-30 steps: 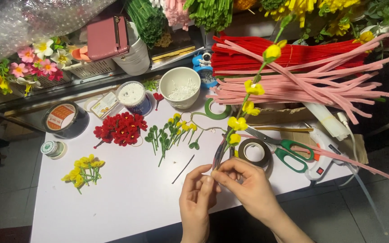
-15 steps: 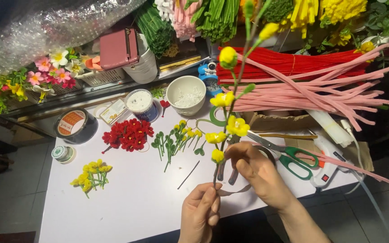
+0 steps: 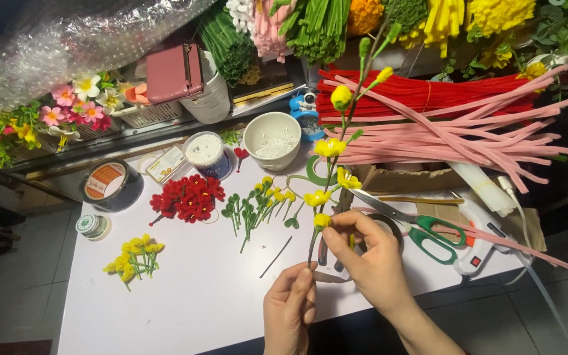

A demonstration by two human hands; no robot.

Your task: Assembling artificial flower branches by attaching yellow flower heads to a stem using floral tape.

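Observation:
I hold a handmade flower stem [image 3: 344,135] upright over the white table [image 3: 185,302]; it carries several yellow blossoms and green buds. My left hand [image 3: 289,307] pinches the stem's lower end near the table's front edge. My right hand [image 3: 371,253] grips the stem just higher, fingers closed around the lowest yellow blossom [image 3: 322,221].
Red flowers [image 3: 187,196], green sprigs with yellow buds [image 3: 258,207] and small yellow flowers [image 3: 133,255] lie on the table. Green-handled scissors [image 3: 422,227], a glue gun [image 3: 481,246], a white bowl [image 3: 271,140], tape rolls [image 3: 110,185] and pink and red pipe cleaners [image 3: 448,125] sit behind.
The stem has swung up from lying low toward me to standing upright. My right hand slid up to the lowest blossom while my left stayed at the base.

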